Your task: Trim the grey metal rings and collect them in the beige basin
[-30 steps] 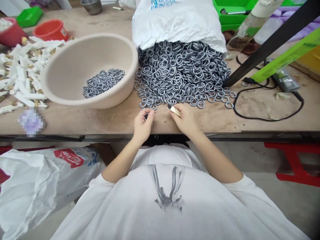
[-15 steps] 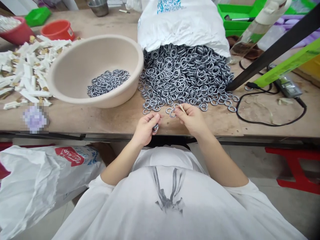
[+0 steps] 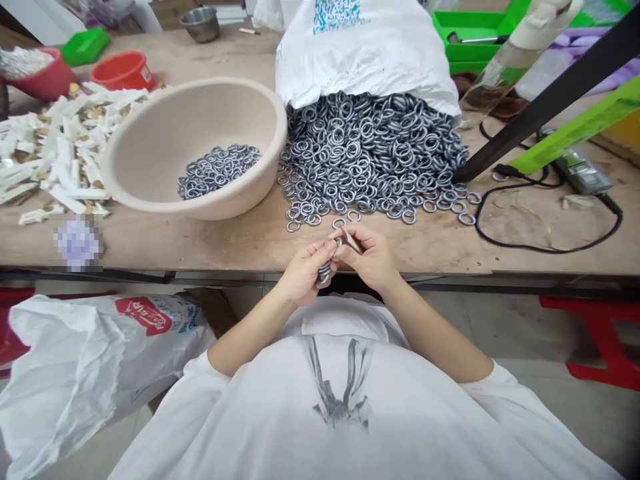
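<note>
Rings [image 3: 325, 271] between left fingers [image 3: 319, 255]

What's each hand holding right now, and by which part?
Left hand: a small stack of grey rings, exact contact hidden. Right hand: a slim tool, by its pale body.

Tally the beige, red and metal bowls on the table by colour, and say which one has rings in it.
Beige bowl: 1, with rings in it
Red bowls: 2, one of them pinkish
Metal bowl: 1
Total: 4
</note>
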Tool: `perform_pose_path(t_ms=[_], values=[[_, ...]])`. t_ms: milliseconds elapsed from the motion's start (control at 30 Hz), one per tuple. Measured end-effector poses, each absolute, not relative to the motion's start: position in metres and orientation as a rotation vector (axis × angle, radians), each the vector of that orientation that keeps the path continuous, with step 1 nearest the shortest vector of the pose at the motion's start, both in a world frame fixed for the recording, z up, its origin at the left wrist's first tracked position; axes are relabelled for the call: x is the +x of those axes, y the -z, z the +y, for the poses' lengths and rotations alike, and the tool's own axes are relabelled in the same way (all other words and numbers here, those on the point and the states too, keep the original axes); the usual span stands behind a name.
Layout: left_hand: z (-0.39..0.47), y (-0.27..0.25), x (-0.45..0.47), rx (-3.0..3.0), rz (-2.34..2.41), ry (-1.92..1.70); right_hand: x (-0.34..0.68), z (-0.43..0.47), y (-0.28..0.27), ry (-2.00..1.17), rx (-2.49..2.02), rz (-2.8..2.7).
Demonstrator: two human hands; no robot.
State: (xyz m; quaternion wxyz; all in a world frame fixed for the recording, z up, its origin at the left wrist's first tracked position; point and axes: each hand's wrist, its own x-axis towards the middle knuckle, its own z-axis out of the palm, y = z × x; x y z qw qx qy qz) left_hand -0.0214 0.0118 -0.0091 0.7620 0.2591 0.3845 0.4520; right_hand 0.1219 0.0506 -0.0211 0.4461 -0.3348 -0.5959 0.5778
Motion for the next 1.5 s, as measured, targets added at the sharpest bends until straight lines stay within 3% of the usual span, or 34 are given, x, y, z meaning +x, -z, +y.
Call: perform_pose_path(t_ms=[100,333,733,1000,1300,1500], values=[[0.012,0.006,-0.018,0.594,0.874,-1.038,0.125,0.047,0.015,-1.320,-0.913,-1.569],[0.013,0.003,-0.019,0.562,0.904,-1.125,0.136,0.040,0.007,-0.633,-0.988,-2.035],[0.010,0.006,-0.016,0.523,0.916,-1.124,0.138,0.040,0.008,-0.615,-0.944,-2.108],[0.015,0.015,-0.031,0.530,0.908,-1.080,0.126,0.050,0.017,-1.077,-1.003,-2.020],[0.003,0.008,-0.048,0.535,0.918,-1.091,0.123,0.090,0.020,-0.424,-1.610,-2.242],[0.012,0.005,-0.056,0.518,0.918,-1.183,0.117,0.092,0.023,-0.382,-1.677,-2.327]])
